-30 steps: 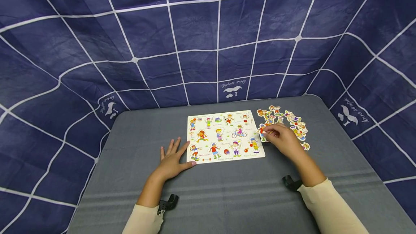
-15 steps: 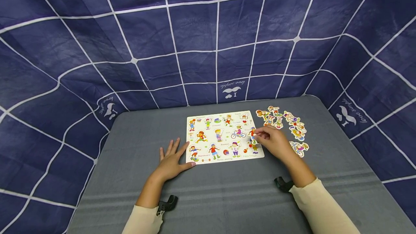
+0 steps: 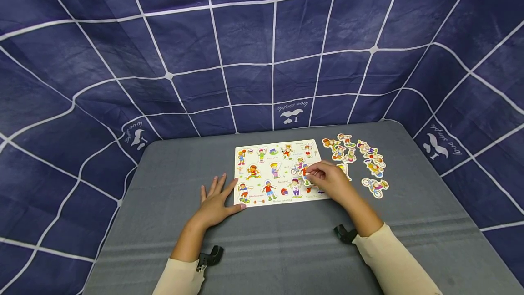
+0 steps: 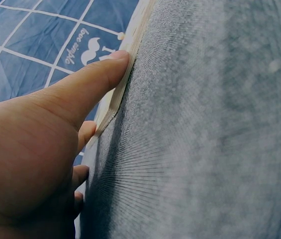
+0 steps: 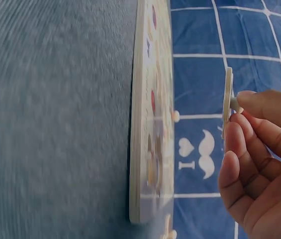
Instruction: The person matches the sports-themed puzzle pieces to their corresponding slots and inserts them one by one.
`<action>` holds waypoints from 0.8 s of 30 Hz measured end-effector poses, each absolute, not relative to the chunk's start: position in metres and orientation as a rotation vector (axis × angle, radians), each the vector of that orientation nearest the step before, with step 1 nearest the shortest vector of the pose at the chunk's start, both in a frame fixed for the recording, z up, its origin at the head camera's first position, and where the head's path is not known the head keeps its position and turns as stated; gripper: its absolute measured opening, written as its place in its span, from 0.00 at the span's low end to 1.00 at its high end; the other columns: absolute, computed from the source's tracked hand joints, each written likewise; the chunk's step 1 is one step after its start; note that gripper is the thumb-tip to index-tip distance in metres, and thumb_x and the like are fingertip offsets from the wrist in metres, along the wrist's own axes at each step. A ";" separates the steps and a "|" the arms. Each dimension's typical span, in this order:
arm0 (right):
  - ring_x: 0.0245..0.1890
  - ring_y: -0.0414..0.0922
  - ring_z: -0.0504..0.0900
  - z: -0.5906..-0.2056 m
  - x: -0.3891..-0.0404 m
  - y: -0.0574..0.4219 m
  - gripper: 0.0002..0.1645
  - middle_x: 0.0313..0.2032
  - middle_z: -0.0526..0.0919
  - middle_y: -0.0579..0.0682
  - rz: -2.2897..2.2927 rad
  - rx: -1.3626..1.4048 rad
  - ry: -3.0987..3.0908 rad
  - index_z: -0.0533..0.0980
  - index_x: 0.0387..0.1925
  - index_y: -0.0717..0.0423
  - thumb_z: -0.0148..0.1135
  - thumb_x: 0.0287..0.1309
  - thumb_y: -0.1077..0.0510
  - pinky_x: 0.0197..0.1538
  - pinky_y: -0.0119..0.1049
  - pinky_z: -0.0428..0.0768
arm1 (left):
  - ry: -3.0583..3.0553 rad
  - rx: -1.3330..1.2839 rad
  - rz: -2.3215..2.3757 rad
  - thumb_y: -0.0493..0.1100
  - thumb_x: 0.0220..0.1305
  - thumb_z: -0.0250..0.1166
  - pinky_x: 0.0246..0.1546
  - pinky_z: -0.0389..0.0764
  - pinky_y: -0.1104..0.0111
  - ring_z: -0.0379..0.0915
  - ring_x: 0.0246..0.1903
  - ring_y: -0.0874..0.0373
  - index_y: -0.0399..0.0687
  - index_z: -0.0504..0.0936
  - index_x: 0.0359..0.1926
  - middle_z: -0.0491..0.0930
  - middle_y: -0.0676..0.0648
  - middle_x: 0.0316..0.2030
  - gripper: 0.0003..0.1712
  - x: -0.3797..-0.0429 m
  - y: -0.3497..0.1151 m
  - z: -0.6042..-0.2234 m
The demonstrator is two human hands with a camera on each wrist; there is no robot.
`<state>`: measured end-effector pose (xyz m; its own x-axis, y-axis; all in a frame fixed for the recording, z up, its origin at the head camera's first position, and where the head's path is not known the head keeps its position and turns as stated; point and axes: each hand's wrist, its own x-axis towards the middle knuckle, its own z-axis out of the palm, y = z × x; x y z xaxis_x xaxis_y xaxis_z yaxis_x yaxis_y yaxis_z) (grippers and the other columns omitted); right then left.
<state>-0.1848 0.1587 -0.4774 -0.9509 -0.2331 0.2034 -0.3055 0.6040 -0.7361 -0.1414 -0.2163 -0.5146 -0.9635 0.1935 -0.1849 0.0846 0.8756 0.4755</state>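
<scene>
A pale wooden puzzle board [image 3: 262,177] printed with sports figures lies on the grey table. My left hand [image 3: 214,206] is spread flat at its left side, the thumb resting on the board's near left corner. My right hand [image 3: 333,181] hovers above the right part of the board. Between thumb and fingers it pinches a puzzle piece [image 3: 304,174], a figure in red and blue. In the right wrist view the piece [image 5: 228,97] is seen edge-on, held by a small knob and raised clear of the board [image 5: 147,149].
Several loose puzzle pieces [image 3: 339,153] lie behind and right of the board, others farther right [image 3: 372,160]. A cyclist piece [image 3: 374,187] lies nearest the front. Blue curtains [image 3: 245,58] with white lines stand behind the grey table [image 3: 278,249] and at both sides.
My right hand has carried the pinched piece leftward from the board's right edge to over the board. The cyclist piece at the right is now uncovered. My left hand has stayed put.
</scene>
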 end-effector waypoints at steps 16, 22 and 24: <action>0.28 0.34 0.75 -0.485 -0.185 0.121 0.05 0.30 0.83 0.43 1.335 0.604 -2.703 0.86 0.37 0.53 0.73 0.57 0.60 0.32 0.27 0.75 | 2.811 0.215 0.703 0.76 0.57 0.65 0.72 0.22 0.33 0.26 0.81 0.39 0.67 0.53 0.80 0.39 0.43 0.82 0.56 -0.142 -0.217 -0.515; 0.28 0.34 0.75 -0.488 -0.186 0.108 0.06 0.30 0.83 0.41 1.314 0.635 -2.741 0.86 0.38 0.52 0.73 0.58 0.58 0.38 0.28 0.78 | 2.813 0.211 0.701 0.76 0.57 0.65 0.72 0.22 0.33 0.25 0.81 0.39 0.67 0.54 0.80 0.39 0.43 0.82 0.56 -0.142 -0.216 -0.514; 0.28 0.34 0.75 -0.489 -0.187 0.104 0.06 0.31 0.83 0.43 1.336 0.658 -2.739 0.86 0.38 0.53 0.73 0.57 0.60 0.33 0.28 0.76 | 2.812 0.210 0.702 0.76 0.57 0.64 0.72 0.23 0.33 0.25 0.81 0.39 0.67 0.54 0.80 0.39 0.43 0.82 0.56 -0.142 -0.216 -0.514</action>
<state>-0.1866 0.1045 -0.4890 -0.9107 -0.3603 0.2020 -0.3810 0.5437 -0.7478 -0.1422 -0.2157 -0.5136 -0.9619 0.1945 -0.1919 0.0815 0.8746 0.4779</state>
